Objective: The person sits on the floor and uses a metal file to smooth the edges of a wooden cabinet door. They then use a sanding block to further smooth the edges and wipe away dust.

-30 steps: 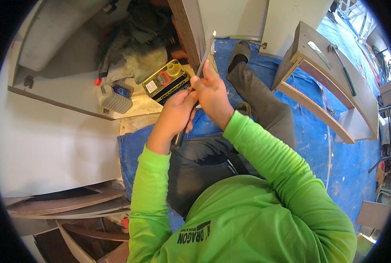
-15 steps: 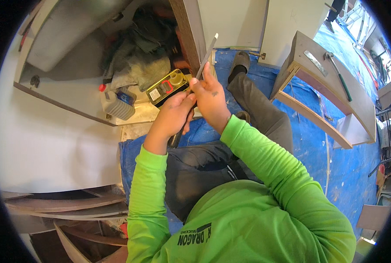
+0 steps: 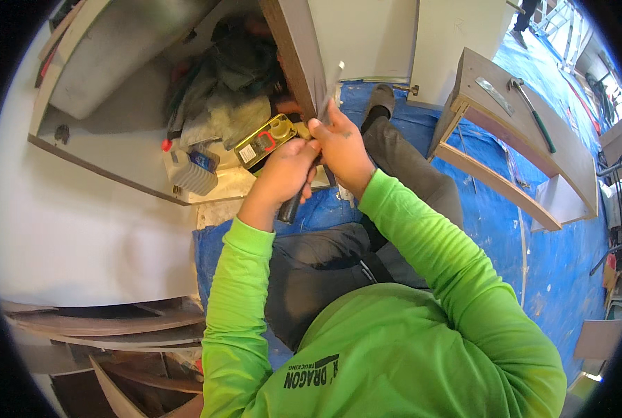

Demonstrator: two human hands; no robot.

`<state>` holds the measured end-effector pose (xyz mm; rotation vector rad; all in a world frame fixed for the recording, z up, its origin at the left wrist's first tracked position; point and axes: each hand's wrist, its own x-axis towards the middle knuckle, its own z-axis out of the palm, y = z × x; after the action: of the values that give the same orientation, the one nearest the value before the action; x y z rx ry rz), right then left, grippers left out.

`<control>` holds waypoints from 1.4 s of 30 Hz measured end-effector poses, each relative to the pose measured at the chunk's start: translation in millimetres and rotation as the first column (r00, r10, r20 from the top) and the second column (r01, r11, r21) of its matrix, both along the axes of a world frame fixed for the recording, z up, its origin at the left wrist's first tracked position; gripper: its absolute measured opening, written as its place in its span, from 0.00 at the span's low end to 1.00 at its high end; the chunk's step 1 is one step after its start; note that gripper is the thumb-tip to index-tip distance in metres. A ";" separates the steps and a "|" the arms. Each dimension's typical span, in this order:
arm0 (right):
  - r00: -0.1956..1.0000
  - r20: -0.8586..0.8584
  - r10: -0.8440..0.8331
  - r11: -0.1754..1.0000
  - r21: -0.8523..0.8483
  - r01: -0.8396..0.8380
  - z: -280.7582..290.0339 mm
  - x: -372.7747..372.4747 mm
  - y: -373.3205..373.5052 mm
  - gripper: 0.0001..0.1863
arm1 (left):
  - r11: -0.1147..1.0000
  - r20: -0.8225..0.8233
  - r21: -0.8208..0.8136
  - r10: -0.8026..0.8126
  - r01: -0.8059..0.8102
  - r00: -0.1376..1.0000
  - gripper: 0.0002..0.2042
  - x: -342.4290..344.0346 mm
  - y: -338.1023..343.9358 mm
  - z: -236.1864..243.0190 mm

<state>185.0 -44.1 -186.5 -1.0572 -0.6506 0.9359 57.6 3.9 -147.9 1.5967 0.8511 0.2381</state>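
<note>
My left hand (image 3: 283, 175) is wrapped round the black handle of a long chisel-like tool (image 3: 288, 212), whose butt shows below the fist. My right hand (image 3: 347, 155) grips the narrow grey blade higher up, its thumb and fingers pressed on it. The blade slants up and away, ending in a pale tip beside the brown edge of an open cabinet (image 3: 301, 59). I cannot tell whether the blade touches that edge. Just left of my hands lie a yellow-and-black container (image 3: 249, 150) and a greyish plastic jug (image 3: 189, 171) with a red cap.
Dark clothes (image 3: 233, 76) are heaped inside the cabinet. To the right, a wooden frame (image 3: 488, 66) carries a hammer (image 3: 534, 115) and a metal strip (image 3: 494, 96). Blue sheeting (image 3: 562, 272) covers the floor. Curved boards (image 3: 109, 324) sit at lower left; a person's leg (image 3: 525, 19) shows far right.
Both hands have shifted slightly right with the tool. Its handle end sits a little higher and its tip a little lower. The view has also moved slightly.
</note>
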 end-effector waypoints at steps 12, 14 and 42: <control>0.987 -0.098 -0.128 0.986 -0.122 0.116 -45.1 60.0 -50.3 0.36 | 0.996 -0.024 -0.088 -0.023 0.021 0.999 0.14 -49.6 -67.4 -50.2; 0.990 -0.079 -0.116 0.987 -0.117 0.106 -43.9 66.4 -49.6 0.30 | 0.993 -0.048 -0.121 -0.009 0.003 0.999 0.13 -57.3 -72.2 -53.5; 0.973 -0.216 -0.086 0.967 -0.253 0.029 -115.8 56.4 -28.7 0.21 | 0.983 -0.154 -0.168 0.043 -0.069 0.987 0.13 -54.9 -78.9 -99.0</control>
<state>241.5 -72.8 -302.4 -1.1637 -0.3173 1.0875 2.7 -74.9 -246.9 1.4422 1.0066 0.0813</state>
